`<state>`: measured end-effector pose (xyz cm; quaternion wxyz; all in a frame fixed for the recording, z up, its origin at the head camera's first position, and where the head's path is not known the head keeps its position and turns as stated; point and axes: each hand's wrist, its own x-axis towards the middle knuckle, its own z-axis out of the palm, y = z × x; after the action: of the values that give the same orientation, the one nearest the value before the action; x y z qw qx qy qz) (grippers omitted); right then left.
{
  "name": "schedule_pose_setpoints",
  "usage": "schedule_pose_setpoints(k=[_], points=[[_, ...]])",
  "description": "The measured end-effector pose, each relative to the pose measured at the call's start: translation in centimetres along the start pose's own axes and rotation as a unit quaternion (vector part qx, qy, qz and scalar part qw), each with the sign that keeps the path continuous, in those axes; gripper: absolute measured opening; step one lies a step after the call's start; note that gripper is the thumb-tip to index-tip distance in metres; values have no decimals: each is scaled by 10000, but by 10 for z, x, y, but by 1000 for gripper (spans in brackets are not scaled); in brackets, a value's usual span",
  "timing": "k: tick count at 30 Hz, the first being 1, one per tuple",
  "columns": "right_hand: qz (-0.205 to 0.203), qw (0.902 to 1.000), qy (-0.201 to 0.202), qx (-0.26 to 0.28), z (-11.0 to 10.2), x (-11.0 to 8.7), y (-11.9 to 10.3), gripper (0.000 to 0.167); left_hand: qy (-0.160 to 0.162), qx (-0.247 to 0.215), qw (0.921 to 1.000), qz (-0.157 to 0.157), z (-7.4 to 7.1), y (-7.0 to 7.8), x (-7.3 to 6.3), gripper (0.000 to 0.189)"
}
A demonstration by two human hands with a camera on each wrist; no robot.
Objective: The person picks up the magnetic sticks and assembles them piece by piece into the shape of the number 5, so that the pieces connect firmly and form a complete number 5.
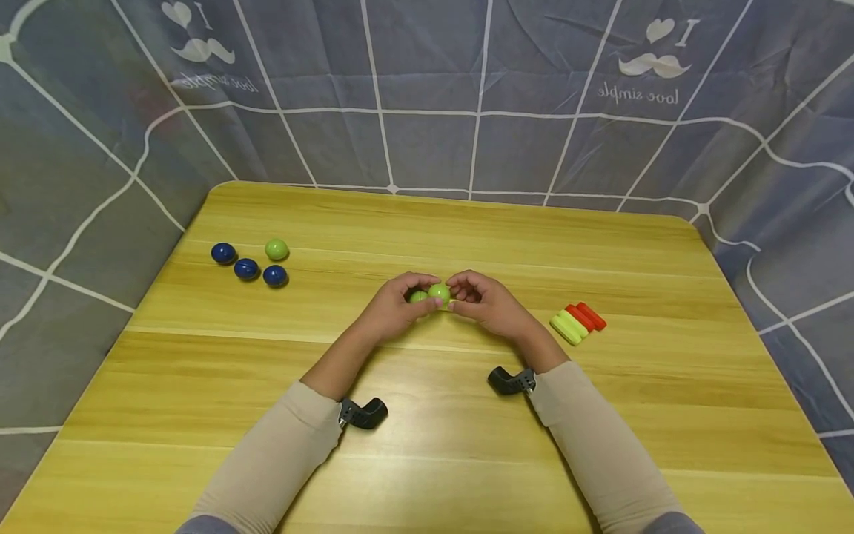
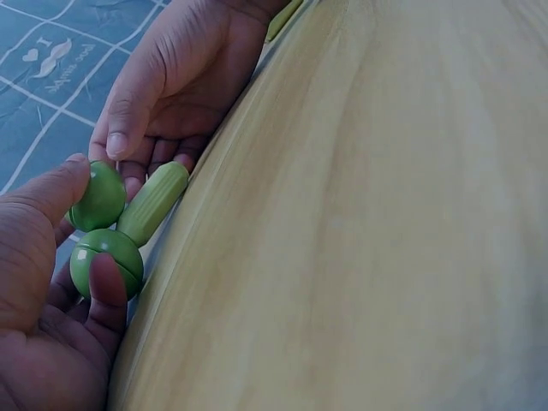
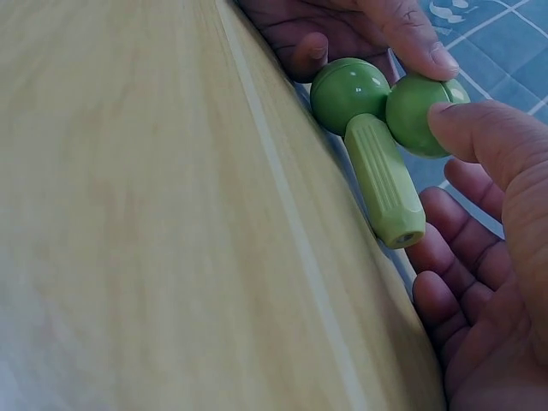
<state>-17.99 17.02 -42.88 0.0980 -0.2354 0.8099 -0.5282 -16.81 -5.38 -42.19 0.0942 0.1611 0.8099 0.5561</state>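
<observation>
Near the table's middle, my left hand (image 1: 396, 304) grips two glossy green balls, one seamed ball (image 2: 107, 261) and a second green ball (image 2: 97, 195), side by side. Its thumb lies on the second ball, and a finger bends against the seamed one. A ribbed light-green handle (image 3: 384, 184) extends from the seamed ball, like a toy maraca; whether they are joined cannot be told. My right hand (image 1: 494, 304) curves loosely beside the second ball, thumb and fingers apart, fingertips close to the handle's free end. Whether it touches either is unclear.
At the left lie several dark blue balls (image 1: 246, 268) and one green ball (image 1: 276, 249). Yellow-green handles (image 1: 568, 327) and red handles (image 1: 586, 317) lie together at the right. A grey curtain (image 1: 427, 148) with white lines hangs behind the wooden table (image 1: 427, 237).
</observation>
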Motion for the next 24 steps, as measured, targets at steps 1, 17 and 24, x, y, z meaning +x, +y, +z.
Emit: schedule_pose_setpoints(k=[1,17,24], points=[[4,10000,2,-10,0,0,0,29,3,10,10000,4,0,0,0,35],[566,9964,291,-555,-21,-18,1,26,-34,372,9993,38,0,5,2,37],[650,9963,321,-452,-26,-24,4,25,17,763,9968,241,-4,6,3,36]])
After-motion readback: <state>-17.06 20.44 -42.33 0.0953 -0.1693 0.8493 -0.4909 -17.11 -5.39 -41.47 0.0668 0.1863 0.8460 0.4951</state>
